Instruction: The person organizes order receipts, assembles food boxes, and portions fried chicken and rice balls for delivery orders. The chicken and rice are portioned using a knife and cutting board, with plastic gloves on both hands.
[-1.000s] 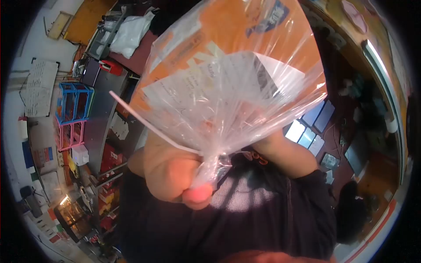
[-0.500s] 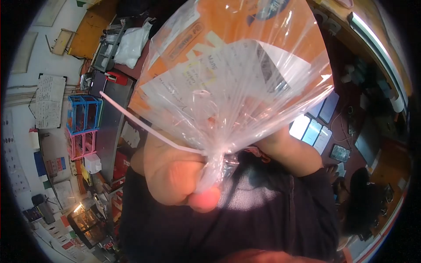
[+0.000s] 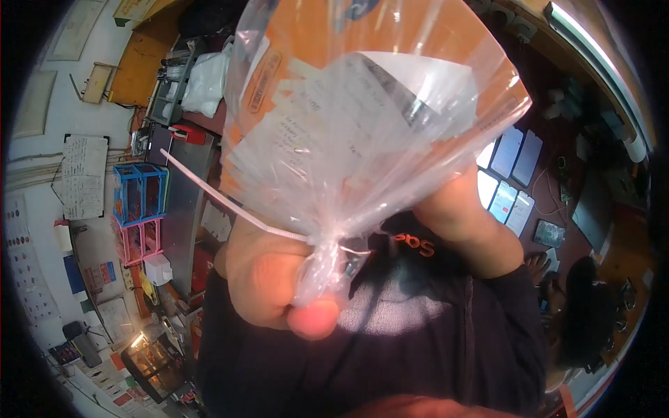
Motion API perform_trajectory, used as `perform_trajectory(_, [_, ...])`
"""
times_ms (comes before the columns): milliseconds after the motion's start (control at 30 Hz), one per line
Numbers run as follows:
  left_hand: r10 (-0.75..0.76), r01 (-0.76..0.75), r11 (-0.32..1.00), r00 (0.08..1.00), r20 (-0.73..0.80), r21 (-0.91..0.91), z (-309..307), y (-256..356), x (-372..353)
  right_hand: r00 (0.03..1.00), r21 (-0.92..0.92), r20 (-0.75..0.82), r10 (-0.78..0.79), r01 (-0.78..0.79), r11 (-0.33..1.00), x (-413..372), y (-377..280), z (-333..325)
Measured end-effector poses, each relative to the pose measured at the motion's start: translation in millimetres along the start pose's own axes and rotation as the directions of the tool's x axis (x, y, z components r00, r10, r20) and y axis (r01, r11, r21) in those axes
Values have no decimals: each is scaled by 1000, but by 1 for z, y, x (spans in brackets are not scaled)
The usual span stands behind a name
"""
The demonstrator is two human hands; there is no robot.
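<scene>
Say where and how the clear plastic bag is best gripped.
I'd pinch the clear plastic bag at its gathered neck, just below the pale cable tie, coming from the wearer's body side. There the film bunches into a narrow stem, which the left hand already pinches; beyond the tie it fans out wide and loose, likely a poorer grip.

Above the gathered neck of the clear plastic bag (image 3: pixel 324 265), the dark blue logo (image 3: pixel 359 8) on the orange packaging (image 3: pixel 446 24) has swung from the upper right to nearly straight above, now mostly cut off by the view's edge. To the neck's right, the right forearm (image 3: pixel 484 233) sits farther out, and more of the shirt's orange lettering (image 3: pixel 414 244) shows.
</scene>
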State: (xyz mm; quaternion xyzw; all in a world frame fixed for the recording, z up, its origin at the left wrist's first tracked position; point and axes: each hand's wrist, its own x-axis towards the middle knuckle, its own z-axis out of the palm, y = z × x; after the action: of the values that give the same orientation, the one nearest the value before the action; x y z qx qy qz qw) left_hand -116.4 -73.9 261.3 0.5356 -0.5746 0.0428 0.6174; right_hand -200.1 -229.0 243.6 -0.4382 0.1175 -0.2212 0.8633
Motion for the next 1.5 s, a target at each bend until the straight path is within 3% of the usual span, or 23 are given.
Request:
perform_trajectory(133, [-15, 9, 1000, 971, -237, -28, 12, -7, 5, 997, 159, 80, -1, -12, 987, 4, -16, -9])
perform_trajectory(167, [38, -46, 996, 995, -92, -83, 8, -14, 8, 995, 200, 101, -11, -9, 980, 5, -20, -11])
perform_trajectory(233, [99, -89, 985, 993, 58, -149, -1, -18, 6, 987, 198, 161, -7, -25, 980, 6, -23, -10])
perform_trajectory(300, [7, -6, 1000, 994, 108, -13, -11, -12, -5, 984, 145, 177, 31, -57, 988, 7, -25, -7])
perform_trajectory(367, [-46, 40, 998, 990, 131, 50, -3, -15, -9, 997, 110, 74, -25, 17, 994, 4, -16, -5])
perform_trajectory(800, [-190, 188, 980, 981, 31, 59, 0, 9, -14, 999, 116, 11, -38, 36, 993, -8, -18, 1])
perform_trajectory(1500, [-236, 239, 971, 962, -137, 7, -5, 19, -4, 996, 171, -25, -86, 89, 981, -7, -21, 11])
